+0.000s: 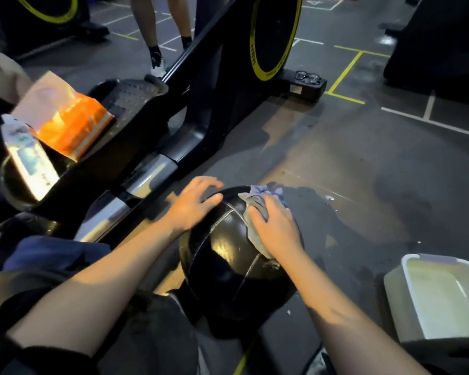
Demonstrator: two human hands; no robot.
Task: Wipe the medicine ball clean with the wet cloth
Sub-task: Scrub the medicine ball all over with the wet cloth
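Note:
A black medicine ball with thin grey seams sits on the dark gym floor between my knees. My left hand rests on its upper left side, fingers spread over the top. On the ball's upper right, my right hand presses a crumpled grey-blue wet cloth against the surface; the cloth sticks out beyond my fingers and trails down under my palm. The ball's underside is hidden.
A white basin stands on the floor at the right. A wet patch lies beyond the ball. A black exercise machine runs along the left, carrying an orange packet and a wipes pack. Glasses sit on its base. Someone's legs stand behind.

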